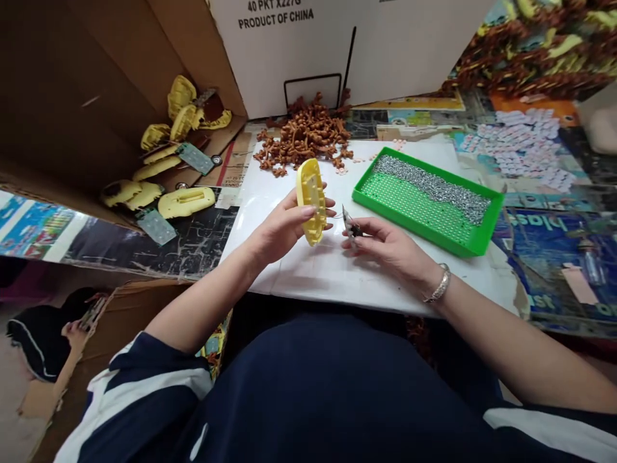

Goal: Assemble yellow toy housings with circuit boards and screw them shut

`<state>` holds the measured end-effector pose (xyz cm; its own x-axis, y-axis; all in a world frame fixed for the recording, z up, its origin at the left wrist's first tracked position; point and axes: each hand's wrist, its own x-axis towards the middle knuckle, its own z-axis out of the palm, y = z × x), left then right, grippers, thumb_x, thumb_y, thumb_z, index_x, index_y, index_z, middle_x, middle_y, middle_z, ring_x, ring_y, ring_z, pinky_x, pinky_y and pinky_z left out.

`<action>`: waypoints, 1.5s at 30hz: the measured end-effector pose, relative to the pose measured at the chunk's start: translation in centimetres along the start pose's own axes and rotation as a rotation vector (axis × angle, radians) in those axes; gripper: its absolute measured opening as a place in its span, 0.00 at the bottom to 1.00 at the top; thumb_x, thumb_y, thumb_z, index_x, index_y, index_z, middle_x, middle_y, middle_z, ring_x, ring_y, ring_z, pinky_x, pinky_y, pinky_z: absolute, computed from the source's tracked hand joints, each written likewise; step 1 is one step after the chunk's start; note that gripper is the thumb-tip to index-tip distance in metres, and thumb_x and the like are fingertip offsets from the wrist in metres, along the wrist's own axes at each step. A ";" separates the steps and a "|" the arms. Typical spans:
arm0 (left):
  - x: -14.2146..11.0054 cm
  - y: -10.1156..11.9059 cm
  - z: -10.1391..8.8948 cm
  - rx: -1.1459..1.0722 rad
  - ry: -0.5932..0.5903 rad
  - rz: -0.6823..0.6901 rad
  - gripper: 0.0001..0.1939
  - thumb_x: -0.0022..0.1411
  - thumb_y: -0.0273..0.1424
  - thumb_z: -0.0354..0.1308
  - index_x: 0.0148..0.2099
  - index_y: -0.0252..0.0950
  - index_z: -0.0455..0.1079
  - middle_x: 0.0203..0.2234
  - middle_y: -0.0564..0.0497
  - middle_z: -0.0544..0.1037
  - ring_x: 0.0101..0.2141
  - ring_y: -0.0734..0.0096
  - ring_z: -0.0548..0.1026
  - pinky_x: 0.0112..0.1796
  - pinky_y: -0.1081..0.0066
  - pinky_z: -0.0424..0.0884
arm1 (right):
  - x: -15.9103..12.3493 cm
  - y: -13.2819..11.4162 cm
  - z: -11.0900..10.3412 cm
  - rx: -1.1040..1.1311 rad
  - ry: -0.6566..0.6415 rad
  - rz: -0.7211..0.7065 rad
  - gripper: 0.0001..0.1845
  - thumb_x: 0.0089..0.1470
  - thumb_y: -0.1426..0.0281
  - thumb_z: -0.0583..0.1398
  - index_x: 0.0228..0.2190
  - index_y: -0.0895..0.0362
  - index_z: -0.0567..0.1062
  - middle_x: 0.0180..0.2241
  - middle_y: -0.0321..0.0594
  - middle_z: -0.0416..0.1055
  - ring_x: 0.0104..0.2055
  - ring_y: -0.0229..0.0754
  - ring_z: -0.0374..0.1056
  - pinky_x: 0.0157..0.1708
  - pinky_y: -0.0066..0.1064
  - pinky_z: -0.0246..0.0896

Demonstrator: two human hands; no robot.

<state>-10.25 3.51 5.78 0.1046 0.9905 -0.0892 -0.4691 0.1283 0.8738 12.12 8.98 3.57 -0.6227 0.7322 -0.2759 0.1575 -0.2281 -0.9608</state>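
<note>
My left hand (284, 225) is closed on a yellow plastic shell half (312, 202), held upright with its ribbed inner side facing right. In my right hand (380, 239) is a small circuit board (351, 228), pinched between thumb and fingers and seen nearly edge-on. Thin wires show at the board's left side, close to the shell; where they end I cannot tell. Both hands are over a white work sheet (289, 273). Right of them lies a green tray (409, 222) with many small silvery screws (434, 183) along its far side.
Brown plastic figures (308, 132) are heaped behind my hands, before a white carton (395, 58). An open cardboard box (120, 77) at left holds yellow shells (186, 202) and circuit boards (195, 159). Small pale pieces (525, 145) lie far right. Another person's hand (74, 334) shows lower left.
</note>
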 end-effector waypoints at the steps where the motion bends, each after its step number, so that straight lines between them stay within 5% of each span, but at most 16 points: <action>1: -0.1 -0.5 -0.1 -0.047 -0.006 -0.041 0.29 0.50 0.41 0.70 0.51 0.36 0.68 0.42 0.48 0.80 0.42 0.61 0.79 0.47 0.61 0.75 | -0.7 0.1 -0.5 -0.093 0.040 -0.028 0.23 0.51 0.59 0.66 0.47 0.56 0.75 0.40 0.43 0.78 0.34 0.40 0.74 0.35 0.35 0.72; 4: -0.6 -1.6 -0.4 -0.166 -0.080 -0.224 0.25 0.56 0.45 0.63 0.51 0.35 0.69 0.42 0.45 0.81 0.42 0.57 0.81 0.44 0.58 0.77 | -2.4 0.7 -1.9 -0.540 0.176 -0.248 0.18 0.58 0.61 0.61 0.45 0.58 0.79 0.34 0.43 0.79 0.28 0.39 0.72 0.29 0.32 0.68; 7: -0.7 -2.5 -0.5 -0.208 -0.167 -0.430 0.27 0.58 0.48 0.60 0.51 0.33 0.70 0.42 0.42 0.82 0.40 0.55 0.82 0.39 0.59 0.78 | -3.8 1.4 -2.6 -1.035 0.319 -0.596 0.15 0.64 0.66 0.56 0.42 0.58 0.81 0.37 0.44 0.81 0.34 0.41 0.75 0.33 0.31 0.66; 10: -0.3 -3.0 -0.4 -0.125 -0.132 -0.515 0.25 0.59 0.47 0.59 0.49 0.33 0.72 0.41 0.41 0.82 0.37 0.57 0.82 0.37 0.61 0.78 | -4.6 1.8 -2.7 -1.368 0.434 -0.804 0.13 0.64 0.71 0.56 0.41 0.55 0.81 0.40 0.42 0.82 0.32 0.39 0.74 0.31 0.31 0.62; 15: 0.0 -2.5 -1.0 0.437 0.057 -0.348 0.19 0.55 0.43 0.61 0.44 0.36 0.72 0.26 0.49 0.78 0.24 0.65 0.76 0.29 0.67 0.73 | -4.9 1.9 -2.5 -1.480 0.425 -0.769 0.14 0.65 0.71 0.55 0.42 0.52 0.81 0.38 0.40 0.82 0.31 0.39 0.73 0.31 0.32 0.61; 17: -0.3 -2.2 -1.3 0.850 0.089 -0.135 0.19 0.55 0.40 0.61 0.48 0.37 0.71 0.25 0.51 0.75 0.23 0.67 0.72 0.28 0.67 0.69 | -5.0 1.9 -2.4 -1.409 0.423 -0.723 0.15 0.66 0.69 0.54 0.42 0.53 0.81 0.36 0.41 0.81 0.33 0.40 0.74 0.33 0.32 0.65; 20: -0.2 -1.9 -0.8 1.334 0.120 0.342 0.18 0.60 0.38 0.58 0.51 0.37 0.71 0.36 0.45 0.77 0.35 0.61 0.74 0.37 0.63 0.71 | -5.2 2.0 -2.0 -1.323 0.423 -0.835 0.13 0.66 0.70 0.55 0.41 0.54 0.80 0.35 0.42 0.81 0.34 0.40 0.74 0.35 0.31 0.67; 23: 1.4 -2.1 1.1 1.412 -0.108 0.512 0.14 0.65 0.36 0.54 0.48 0.36 0.73 0.40 0.42 0.77 0.42 0.58 0.74 0.44 0.61 0.70 | -5.5 2.2 -1.2 -1.367 0.378 -1.076 0.10 0.63 0.75 0.57 0.39 0.55 0.79 0.33 0.40 0.80 0.29 0.37 0.71 0.30 0.30 0.63; 26: 3.9 -2.4 4.2 1.389 -0.418 0.284 0.10 0.65 0.34 0.56 0.42 0.37 0.75 0.34 0.47 0.79 0.36 0.64 0.75 0.39 0.66 0.68 | -6.1 2.7 -0.2 -1.468 0.309 -1.189 0.12 0.62 0.79 0.56 0.36 0.54 0.79 0.32 0.37 0.80 0.26 0.35 0.66 0.27 0.29 0.59; 30: 6.3 -2.7 8.0 1.583 -0.646 -0.070 0.11 0.57 0.36 0.67 0.41 0.37 0.77 0.30 0.51 0.80 0.32 0.66 0.75 0.34 0.70 0.62 | -7.0 3.7 0.7 -1.483 0.177 -1.143 0.10 0.65 0.72 0.57 0.35 0.57 0.78 0.31 0.39 0.79 0.27 0.37 0.65 0.26 0.30 0.58; 33: 6.8 -2.8 9.6 1.722 -0.725 -0.141 0.16 0.52 0.33 0.69 0.45 0.39 0.78 0.32 0.51 0.81 0.34 0.64 0.76 0.34 0.71 0.61 | -7.7 4.4 0.7 -1.399 0.122 -1.074 0.16 0.67 0.63 0.54 0.38 0.58 0.78 0.34 0.43 0.79 0.33 0.40 0.68 0.30 0.32 0.65; 35: 6.9 -2.9 9.9 1.718 -0.751 -0.170 0.18 0.51 0.32 0.69 0.46 0.38 0.77 0.33 0.51 0.81 0.34 0.64 0.76 0.32 0.71 0.61 | -8.1 4.7 0.6 -1.344 0.138 -1.007 0.13 0.67 0.68 0.53 0.40 0.57 0.78 0.35 0.44 0.79 0.35 0.41 0.69 0.33 0.33 0.68; 40: 7.1 -2.9 7.9 1.315 -0.584 -0.208 0.07 0.49 0.27 0.68 0.32 0.35 0.74 0.21 0.56 0.72 0.24 0.73 0.68 0.30 0.71 0.60 | -8.3 5.2 0.1 -1.250 0.290 -0.895 0.08 0.64 0.72 0.57 0.40 0.59 0.76 0.33 0.46 0.77 0.34 0.42 0.71 0.36 0.34 0.71; 45: 5.9 -2.0 4.1 0.619 -0.322 -0.135 0.13 0.53 0.28 0.66 0.27 0.36 0.63 0.22 0.57 0.69 0.24 0.77 0.66 0.29 0.73 0.63 | -7.4 4.2 -0.2 -1.017 0.367 -0.612 0.09 0.65 0.67 0.57 0.35 0.55 0.76 0.32 0.44 0.76 0.35 0.44 0.72 0.36 0.36 0.71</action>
<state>-5.08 8.86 5.46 0.4258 0.8917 -0.1532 0.1404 0.1022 0.9848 17.57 2.74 1.58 -0.5781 0.7163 0.3909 0.5408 0.6950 -0.4738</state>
